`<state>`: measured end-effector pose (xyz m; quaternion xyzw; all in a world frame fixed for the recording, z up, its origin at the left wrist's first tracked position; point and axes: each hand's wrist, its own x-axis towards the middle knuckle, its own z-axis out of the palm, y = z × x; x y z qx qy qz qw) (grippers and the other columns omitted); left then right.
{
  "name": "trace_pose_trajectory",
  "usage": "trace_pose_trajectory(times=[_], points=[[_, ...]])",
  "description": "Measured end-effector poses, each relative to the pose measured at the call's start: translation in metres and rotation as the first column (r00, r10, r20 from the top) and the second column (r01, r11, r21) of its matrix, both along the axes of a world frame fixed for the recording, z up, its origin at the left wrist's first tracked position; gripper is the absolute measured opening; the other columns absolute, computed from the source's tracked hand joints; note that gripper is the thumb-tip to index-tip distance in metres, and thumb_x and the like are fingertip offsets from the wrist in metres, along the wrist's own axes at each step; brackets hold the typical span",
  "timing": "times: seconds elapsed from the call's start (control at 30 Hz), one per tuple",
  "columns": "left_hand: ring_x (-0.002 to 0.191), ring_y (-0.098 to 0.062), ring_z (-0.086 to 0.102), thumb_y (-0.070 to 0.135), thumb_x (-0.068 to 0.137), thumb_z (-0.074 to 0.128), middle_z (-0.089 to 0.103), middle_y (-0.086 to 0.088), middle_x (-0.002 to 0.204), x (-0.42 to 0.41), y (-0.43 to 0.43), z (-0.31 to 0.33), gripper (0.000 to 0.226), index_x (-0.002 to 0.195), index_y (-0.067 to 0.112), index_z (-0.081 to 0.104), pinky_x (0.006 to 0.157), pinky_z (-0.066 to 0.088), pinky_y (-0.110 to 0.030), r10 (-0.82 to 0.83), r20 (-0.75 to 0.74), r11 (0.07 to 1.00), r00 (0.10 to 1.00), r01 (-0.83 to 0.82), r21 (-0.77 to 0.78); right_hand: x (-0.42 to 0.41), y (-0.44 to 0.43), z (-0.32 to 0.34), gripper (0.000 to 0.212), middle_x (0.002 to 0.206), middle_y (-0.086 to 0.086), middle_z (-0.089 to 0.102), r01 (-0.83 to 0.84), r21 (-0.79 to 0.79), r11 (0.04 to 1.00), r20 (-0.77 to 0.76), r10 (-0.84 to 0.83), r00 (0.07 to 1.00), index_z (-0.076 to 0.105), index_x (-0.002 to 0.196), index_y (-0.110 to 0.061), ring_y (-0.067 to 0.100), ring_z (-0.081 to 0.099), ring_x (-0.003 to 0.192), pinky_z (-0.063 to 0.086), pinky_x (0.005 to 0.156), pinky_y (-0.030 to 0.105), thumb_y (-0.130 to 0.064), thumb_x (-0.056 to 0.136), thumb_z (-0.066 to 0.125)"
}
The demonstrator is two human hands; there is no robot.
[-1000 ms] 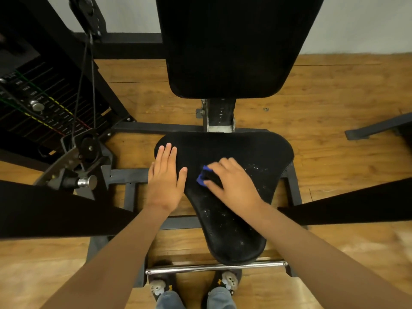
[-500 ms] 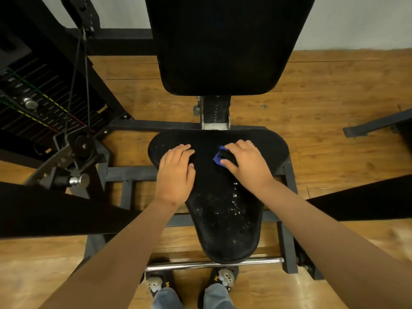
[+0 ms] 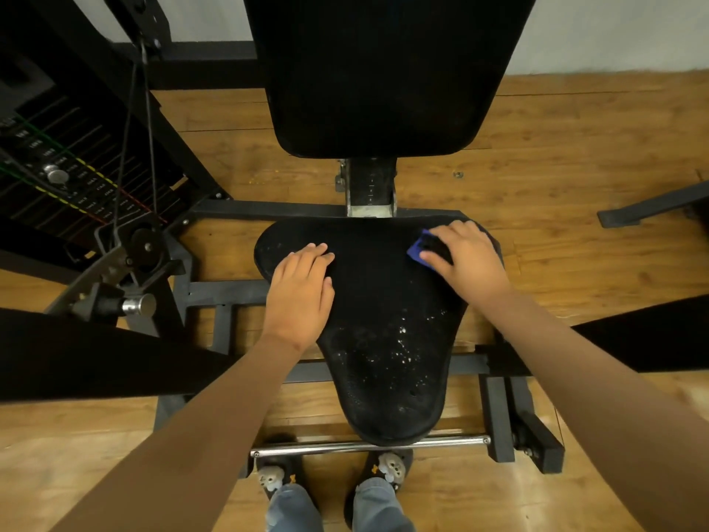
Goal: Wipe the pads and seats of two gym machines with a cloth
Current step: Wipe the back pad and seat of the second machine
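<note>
A black gym machine seat [image 3: 383,312] lies below me, wide at the back and narrow toward my feet, with white wet specks on its lower half. The black back pad [image 3: 383,71] stands upright behind it. My right hand [image 3: 466,259] holds a blue cloth [image 3: 420,247] against the seat's back right corner, fingers curled over it; only a blue corner shows. My left hand [image 3: 301,289] rests flat on the seat's left side with straight fingers.
A weight stack [image 3: 57,178] with cables and a pulley [image 3: 144,245] stands at the left. Black machine arms [image 3: 96,355] cross at both sides. A chrome bar [image 3: 368,446] runs in front of the seat, above my shoes on the wooden floor [image 3: 575,167].
My right hand has slid the cloth from the seat's middle toward its back right corner. My left hand has turned slightly inward on the left side.
</note>
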<state>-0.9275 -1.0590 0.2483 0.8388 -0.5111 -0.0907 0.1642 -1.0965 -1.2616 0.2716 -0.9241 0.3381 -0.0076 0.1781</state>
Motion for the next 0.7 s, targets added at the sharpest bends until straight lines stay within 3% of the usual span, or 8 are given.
trace_pose_trajectory(times=[0.1,0.23,0.43,0.7], points=[[0.133,-0.02,0.042,0.029,0.095,0.025,0.052,-0.005,0.138,0.001,0.001,-0.001,0.049,0.131,0.012,0.054,0.115,0.028,-0.039,-0.004,0.009,1.0,1.0,0.003,0.007,0.001,0.011,0.0,0.04,0.112,0.01,0.057,0.047,0.031,0.998,0.019,-0.048,0.999,0.056,0.126,-0.012,0.027,0.048,0.107,0.038,0.091,0.038,-0.031,0.091,0.06],[0.135,-0.019,0.04,0.024,0.097,0.033,0.051,-0.005,0.139,0.0,0.0,-0.001,0.043,0.132,0.011,0.054,0.115,0.027,-0.038,0.001,0.005,1.0,1.0,-0.001,0.015,-0.016,0.051,0.01,0.035,0.105,0.006,0.058,-0.1,0.074,0.992,0.072,0.094,0.993,0.06,0.119,-0.014,0.025,0.051,0.101,0.041,0.084,0.039,-0.03,0.088,0.065],[0.135,-0.021,0.04,0.021,0.096,0.037,0.05,-0.007,0.14,-0.001,0.0,0.0,0.041,0.133,0.01,0.053,0.117,0.025,-0.039,0.002,0.01,1.0,1.0,-0.002,0.023,-0.048,0.066,0.019,0.041,0.109,0.002,0.057,-0.157,0.135,0.978,0.044,0.153,0.987,0.058,0.126,-0.017,0.02,0.048,0.105,0.035,0.087,0.034,-0.035,0.09,0.062],[0.135,-0.022,0.04,0.017,0.097,0.043,0.05,-0.008,0.141,-0.002,-0.002,0.001,0.039,0.133,0.009,0.052,0.116,0.027,-0.041,0.005,0.041,0.999,0.999,-0.007,0.053,-0.046,0.008,-0.001,0.039,0.109,0.011,0.057,0.16,0.053,0.986,0.032,-0.161,0.986,0.058,0.125,-0.011,0.029,0.049,0.106,0.039,0.088,0.04,-0.029,0.091,0.062]])
